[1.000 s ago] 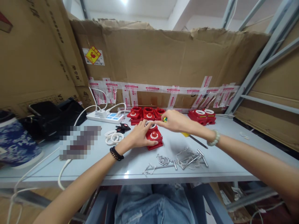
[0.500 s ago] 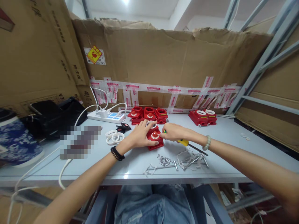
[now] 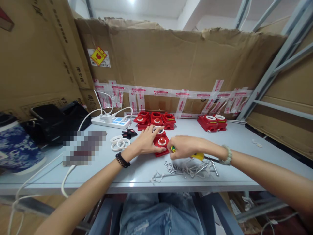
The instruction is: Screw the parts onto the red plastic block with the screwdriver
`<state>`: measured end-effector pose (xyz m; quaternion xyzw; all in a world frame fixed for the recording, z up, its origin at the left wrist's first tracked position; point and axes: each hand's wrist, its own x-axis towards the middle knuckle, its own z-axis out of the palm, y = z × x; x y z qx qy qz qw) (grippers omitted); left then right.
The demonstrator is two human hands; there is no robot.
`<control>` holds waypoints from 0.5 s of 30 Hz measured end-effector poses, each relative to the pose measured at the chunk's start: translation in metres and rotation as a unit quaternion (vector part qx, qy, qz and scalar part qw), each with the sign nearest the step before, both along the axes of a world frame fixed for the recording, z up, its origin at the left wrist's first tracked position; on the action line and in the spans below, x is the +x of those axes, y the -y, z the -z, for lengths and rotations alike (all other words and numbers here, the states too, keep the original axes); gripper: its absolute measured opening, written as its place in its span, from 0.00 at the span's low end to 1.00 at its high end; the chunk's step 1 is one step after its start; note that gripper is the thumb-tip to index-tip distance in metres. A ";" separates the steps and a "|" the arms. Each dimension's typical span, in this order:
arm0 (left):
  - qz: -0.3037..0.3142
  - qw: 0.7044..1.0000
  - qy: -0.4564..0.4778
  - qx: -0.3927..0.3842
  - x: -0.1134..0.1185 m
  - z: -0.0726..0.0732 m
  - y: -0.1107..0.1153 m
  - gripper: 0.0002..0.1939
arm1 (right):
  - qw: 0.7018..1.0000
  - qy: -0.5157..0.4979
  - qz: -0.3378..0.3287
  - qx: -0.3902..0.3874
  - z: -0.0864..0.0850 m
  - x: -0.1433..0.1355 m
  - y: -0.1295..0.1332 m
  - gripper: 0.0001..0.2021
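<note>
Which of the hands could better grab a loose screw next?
Right, probably: the right hand is close by the loose screws, though it grips a screwdriver; the left hand holds the red housing.

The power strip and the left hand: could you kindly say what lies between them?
In the head view, small black pieces lie between the power strip and the left hand.

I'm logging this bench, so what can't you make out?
In the head view:
Screwdriver: handle's middle hidden by the right hand.
Red housing: left side behind the left hand.
Blue-patterned cup: cut off by left edge.
Metal pieces: too small to count.
Pixelated item: blurred beyond naming.
</note>
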<state>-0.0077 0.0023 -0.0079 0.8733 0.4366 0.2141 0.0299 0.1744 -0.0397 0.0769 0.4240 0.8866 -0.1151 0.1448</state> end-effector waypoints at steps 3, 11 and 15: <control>-0.013 1.000 -0.018 -0.004 0.000 -0.002 0.001 0.46 | 0.999 0.031 -0.013 -0.022 0.010 -0.001 0.008 0.12; 0.001 0.998 -0.070 0.001 -0.008 -0.013 0.006 0.52 | 0.994 -0.092 0.011 0.053 -0.009 0.011 0.002 0.09; 0.010 0.997 -0.075 0.011 -0.014 -0.018 0.006 0.52 | 0.955 -0.259 0.083 0.118 -0.028 0.014 0.001 0.11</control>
